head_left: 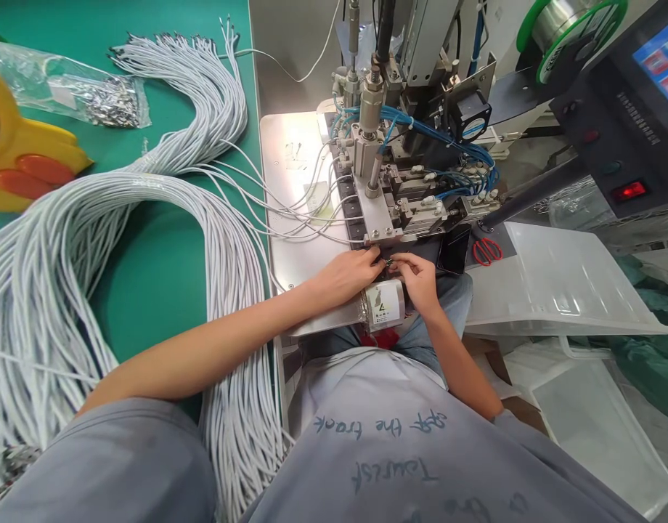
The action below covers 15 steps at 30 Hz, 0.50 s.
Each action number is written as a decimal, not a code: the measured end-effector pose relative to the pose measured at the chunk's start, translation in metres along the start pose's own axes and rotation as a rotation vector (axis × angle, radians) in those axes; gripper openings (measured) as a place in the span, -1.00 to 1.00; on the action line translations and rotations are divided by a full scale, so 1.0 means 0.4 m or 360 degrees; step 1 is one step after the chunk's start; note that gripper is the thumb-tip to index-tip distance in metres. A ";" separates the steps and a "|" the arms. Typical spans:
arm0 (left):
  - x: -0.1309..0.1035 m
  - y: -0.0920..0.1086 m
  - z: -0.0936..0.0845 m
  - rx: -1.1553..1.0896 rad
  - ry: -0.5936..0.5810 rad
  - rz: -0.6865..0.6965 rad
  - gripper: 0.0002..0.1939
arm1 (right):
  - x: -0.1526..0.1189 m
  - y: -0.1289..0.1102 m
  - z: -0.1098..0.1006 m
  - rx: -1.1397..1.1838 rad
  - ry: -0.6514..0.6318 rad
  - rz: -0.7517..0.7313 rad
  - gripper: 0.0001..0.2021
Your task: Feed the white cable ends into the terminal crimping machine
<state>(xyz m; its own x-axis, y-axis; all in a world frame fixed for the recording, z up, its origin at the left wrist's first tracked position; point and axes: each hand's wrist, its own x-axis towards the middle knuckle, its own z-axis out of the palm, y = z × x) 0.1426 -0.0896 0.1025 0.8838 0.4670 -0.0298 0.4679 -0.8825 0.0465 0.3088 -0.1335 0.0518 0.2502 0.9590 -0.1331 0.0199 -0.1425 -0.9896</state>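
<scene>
My left hand (356,274) is at the front edge of the machine (378,212), its fingers pinched together just below the metal head plate. My right hand (417,276) meets it from the right, thumb and fingers closed near a small dark piece (389,263) between the two hands. What each hand grips is too small to make out. Several white cables (306,218) run from the left across the metal plate (290,263) into the machine's row of dark slots. Right below my hands lies a clear packet with a white label (385,303).
A large bundle of white cables (165,181) covers much of the green table (154,276). Left are a bag of metal parts (113,102) and a yellow-orange object (29,149). Right are a dark phone (454,249), red scissors (487,251), a white tray (563,280) and a control box (622,123).
</scene>
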 end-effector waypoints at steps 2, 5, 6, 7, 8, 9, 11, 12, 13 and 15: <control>0.001 0.001 -0.002 0.0016 0.0000 -0.0001 -0.72 | 0.002 0.001 0.002 -0.0005 -0.0001 -0.0014 -0.80; 0.001 0.001 -0.003 0.0030 0.0001 -0.0003 -0.71 | 0.004 0.004 0.003 -0.0062 -0.0025 -0.0073 -0.80; 0.001 0.001 -0.002 0.0033 -0.0003 -0.0005 -0.71 | 0.003 0.006 0.003 -0.0074 -0.0030 -0.0092 -0.80; 0.001 0.001 -0.002 0.0036 -0.0006 -0.0007 -0.71 | 0.003 0.007 0.002 -0.0077 -0.0035 -0.0110 -0.80; 0.001 0.001 -0.001 0.0037 -0.0005 -0.0009 -0.71 | 0.002 0.008 0.001 -0.0073 -0.0042 -0.0128 -0.81; 0.001 0.000 0.000 0.0036 0.0001 -0.0008 -0.71 | 0.000 0.008 -0.001 -0.0066 -0.0053 -0.0148 -0.81; 0.000 0.000 0.002 0.0027 0.0016 -0.0009 -0.71 | -0.004 0.008 -0.003 -0.0059 -0.0082 -0.0190 -0.82; 0.000 0.000 0.002 0.0019 0.0020 -0.0011 -0.72 | -0.006 0.008 -0.003 -0.0060 -0.0091 -0.0207 -0.83; 0.000 0.000 0.001 0.0011 0.0020 -0.0015 -0.72 | -0.007 0.007 -0.003 -0.0053 -0.0088 -0.0206 -0.83; -0.001 0.001 -0.001 -0.0002 0.0008 -0.0028 -0.73 | -0.007 0.007 -0.001 -0.0003 -0.0034 -0.0135 -0.84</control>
<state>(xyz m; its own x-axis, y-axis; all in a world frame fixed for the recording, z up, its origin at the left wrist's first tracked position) 0.1426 -0.0900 0.1028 0.8754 0.4828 -0.0259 0.4835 -0.8741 0.0470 0.3084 -0.1368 0.0495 0.2266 0.9727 -0.0499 0.0419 -0.0609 -0.9973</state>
